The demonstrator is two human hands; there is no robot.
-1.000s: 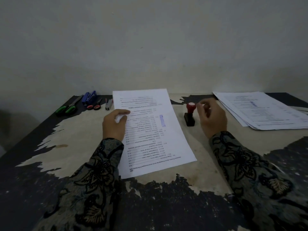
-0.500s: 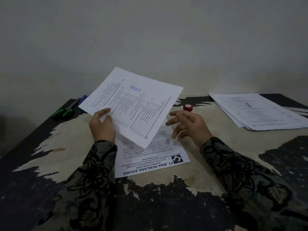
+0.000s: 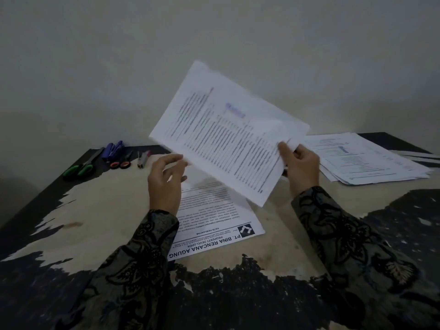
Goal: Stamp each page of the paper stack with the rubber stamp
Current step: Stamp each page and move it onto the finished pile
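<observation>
pinching the raised stamped page (image 3: 228, 136), right hand (image 3: 301, 166); left hand (image 3: 164, 179) seemingly loose

This looks like a modest office or a desk set up for paperwork. A worn tabletop (image 3: 100, 210), its dark veneer peeled away to pale board, stands against a plain bare wall (image 3: 214, 32). Beyond the left hand (image 3: 164, 182) lie desk tools: green-handled scissors (image 3: 79, 168), a smaller pair with red handles (image 3: 121, 163), blue markers (image 3: 113, 148) and what seems to be a small stapler (image 3: 142, 158). Under the hands lies a printed page with a company letterhead (image 3: 209, 236) reading "PT. BINA RENCANA AGUNG, PROPERTY DEVELOPER". Beyond the right hand (image 3: 302, 167) sits a pile of printed sheets (image 3: 366, 160), the top one bearing a blue stamp mark.
</observation>
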